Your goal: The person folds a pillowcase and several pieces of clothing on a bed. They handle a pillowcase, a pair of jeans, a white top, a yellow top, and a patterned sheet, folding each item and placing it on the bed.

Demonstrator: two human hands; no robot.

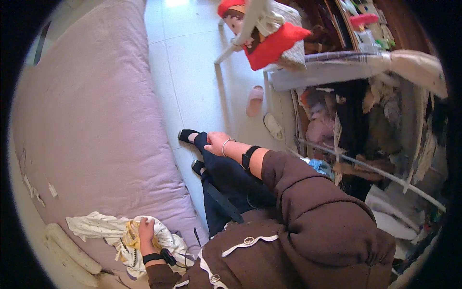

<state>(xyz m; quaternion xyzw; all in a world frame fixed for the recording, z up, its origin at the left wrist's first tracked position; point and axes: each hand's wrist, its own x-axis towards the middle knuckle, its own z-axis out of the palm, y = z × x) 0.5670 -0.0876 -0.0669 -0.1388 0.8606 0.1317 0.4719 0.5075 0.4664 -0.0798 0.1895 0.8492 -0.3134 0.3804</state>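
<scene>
On a pink padded mattress (pixel 106 135), the left hand (pixel 147 232) lies over crumpled white-and-yellow patterned cloth (pixel 96 226), its grip unclear. The right hand (pixel 218 143), fingers curled, hangs by dark trousers (pixel 226 188); a white-railed rack (pixel 370 169) holds jumbled clothes (pixel 321 130).

Home bedroom — mauve-covered bed (pixel 101 111) with patterned white cloth (pixel 91 225) lying on it; pink slipper (pixel 255 101) and pale slip-on shoe (pixel 273 126) on tiled floor (pixel 180 72); clothes (pixel 321 127) heaped in open storage frame (pixel 370 168); white chair (pixel 248 23) with red doll (pixel 278 45) — wooden cabinet (pixel 403 21) packed with small household items (pixel 364 19).
</scene>
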